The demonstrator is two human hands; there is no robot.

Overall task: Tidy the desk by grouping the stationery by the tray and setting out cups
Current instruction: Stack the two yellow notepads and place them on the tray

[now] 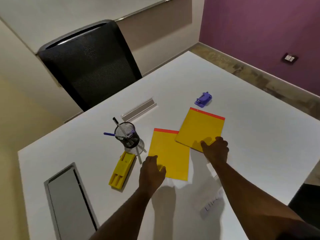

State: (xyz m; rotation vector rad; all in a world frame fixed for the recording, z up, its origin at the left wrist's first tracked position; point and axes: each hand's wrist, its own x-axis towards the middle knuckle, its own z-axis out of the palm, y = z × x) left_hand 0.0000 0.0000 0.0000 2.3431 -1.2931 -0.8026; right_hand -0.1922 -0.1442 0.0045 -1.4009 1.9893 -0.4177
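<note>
Two yellow notepads with red top strips lie on the white desk. My left hand grips the near left corner of the left notepad, thumb on top. My right hand holds the near edge of the right notepad, which overlaps the left one slightly. A black mesh pen holder with several pens stands left of the pads. In front of it lies a yellow tray-like case. A purple hole punch sits beyond the right pad.
White sheets of paper lie under my right forearm. A grey cable hatch is set into the desk at the near left, a narrow one further back. A black mesh chair stands behind the desk.
</note>
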